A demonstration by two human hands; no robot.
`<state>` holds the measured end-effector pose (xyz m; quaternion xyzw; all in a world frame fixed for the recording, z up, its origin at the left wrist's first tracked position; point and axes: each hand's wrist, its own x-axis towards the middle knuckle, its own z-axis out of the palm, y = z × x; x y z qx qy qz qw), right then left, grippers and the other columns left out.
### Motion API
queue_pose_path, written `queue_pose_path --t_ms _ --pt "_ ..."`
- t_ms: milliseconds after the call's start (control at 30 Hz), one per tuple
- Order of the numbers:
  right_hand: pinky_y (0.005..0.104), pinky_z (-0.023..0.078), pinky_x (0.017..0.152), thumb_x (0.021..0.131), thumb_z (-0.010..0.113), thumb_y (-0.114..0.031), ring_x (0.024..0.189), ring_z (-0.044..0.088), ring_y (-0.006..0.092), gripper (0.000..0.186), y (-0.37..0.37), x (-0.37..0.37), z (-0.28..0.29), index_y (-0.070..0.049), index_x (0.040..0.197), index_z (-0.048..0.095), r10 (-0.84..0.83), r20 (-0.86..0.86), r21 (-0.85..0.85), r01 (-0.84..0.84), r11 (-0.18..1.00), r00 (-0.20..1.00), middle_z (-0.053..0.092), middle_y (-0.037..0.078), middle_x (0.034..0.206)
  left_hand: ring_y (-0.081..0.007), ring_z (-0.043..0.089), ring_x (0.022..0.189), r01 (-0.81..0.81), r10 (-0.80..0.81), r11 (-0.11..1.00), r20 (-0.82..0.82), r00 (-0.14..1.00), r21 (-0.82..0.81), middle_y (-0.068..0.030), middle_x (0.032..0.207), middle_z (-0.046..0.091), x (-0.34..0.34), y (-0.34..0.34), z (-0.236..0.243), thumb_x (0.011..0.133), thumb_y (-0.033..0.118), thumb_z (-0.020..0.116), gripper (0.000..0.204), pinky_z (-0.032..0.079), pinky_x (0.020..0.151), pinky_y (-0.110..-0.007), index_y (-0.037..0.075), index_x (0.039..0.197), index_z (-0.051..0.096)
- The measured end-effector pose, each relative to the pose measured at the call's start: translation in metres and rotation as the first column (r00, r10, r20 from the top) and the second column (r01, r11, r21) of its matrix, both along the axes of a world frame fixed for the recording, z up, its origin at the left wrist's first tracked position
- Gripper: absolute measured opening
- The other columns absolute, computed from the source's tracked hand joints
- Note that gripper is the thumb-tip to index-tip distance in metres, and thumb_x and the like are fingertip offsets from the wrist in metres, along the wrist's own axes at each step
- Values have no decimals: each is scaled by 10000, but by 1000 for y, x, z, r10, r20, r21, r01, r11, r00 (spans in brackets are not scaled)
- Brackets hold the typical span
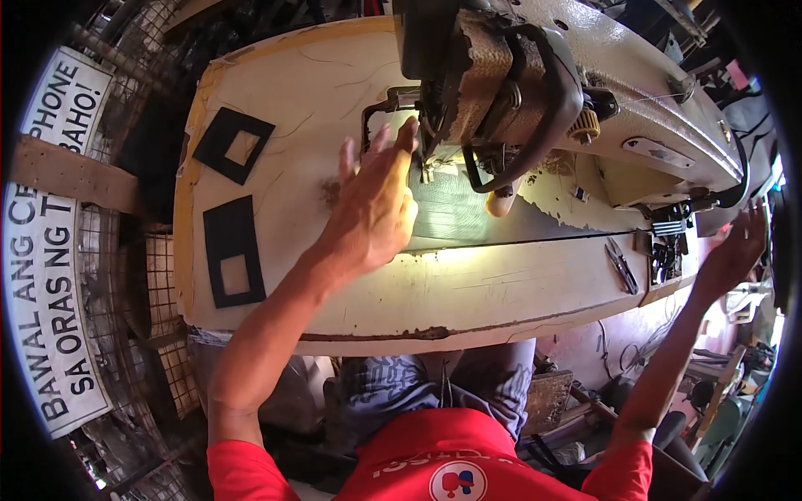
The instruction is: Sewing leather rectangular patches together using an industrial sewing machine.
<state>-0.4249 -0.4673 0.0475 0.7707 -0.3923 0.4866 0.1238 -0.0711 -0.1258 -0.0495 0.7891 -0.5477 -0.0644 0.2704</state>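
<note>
My left hand (374, 200) lies flat on the pale worktable (468, 292), fingers spread, fingertips close to the needle area of a cream industrial sewing machine (585, 92). It holds nothing. Beside the hand a shiny metal plate (455, 213) lies under the machine head. My right hand (735, 250) is stretched out past the table's right end, fingers apart, near the machine's far side; I cannot see anything in it.
Two flat black frame-shaped pieces with square cut-outs, one (234, 144) behind the other (233, 250), lie on the table's left part. Small snips (621, 265) rest near the right edge. Wire mesh and a white sign (50, 275) stand at left. Clutter fills the floor at right.
</note>
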Motion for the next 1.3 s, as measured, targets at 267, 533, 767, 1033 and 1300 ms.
queue_pose_path --t_ms 267,533,767,1033,1300 --pt "497 445 1058 863 698 -88 1260 540 360 379 193 153 -92 -35 1233 636 865 -289 493 -711 502 411 586 165 1317 -356 338 1461 193 -184 981 -188 965 28 -223 1541 390 44 -9 -2 894 67 560 735 148 1239 -543 18 1548 228" --pt "462 413 1078 835 589 -140 1278 519 330 448 203 160 -103 -16 1265 604 917 -249 542 -740 399 312 579 135 1299 -352 370 1440 72 -69 997 206 976 -4 -170 1483 469 -1 20 0 945 300 653 553 230 1207 -540 -12 1380 510" --pt "474 382 1107 853 564 -163 1316 491 311 465 204 157 -95 -31 1298 586 923 -256 572 -725 385 288 557 127 1353 -365 454 1340 108 -108 994 254 961 14 -191 1322 578 1 26 6 902 247 691 464 286 1196 -484 35 1308 617" --pt "485 368 1113 871 533 -201 1332 480 311 491 202 157 -98 -22 1327 570 949 -214 603 -733 315 231 551 136 1375 -299 409 1420 130 -134 991 208 969 34 -106 1435 538 6 27 9 930 272 675 453 264 1204 -532 33 1309 609" --pt "480 373 1106 857 539 -194 1319 486 315 490 202 159 -100 -14 1311 577 949 -222 565 -764 313 224 558 137 1352 -308 460 1374 142 -136 990 338 931 8 -124 1370 573 -3 25 19 875 171 714 408 316 1178 -535 0 1236 633"
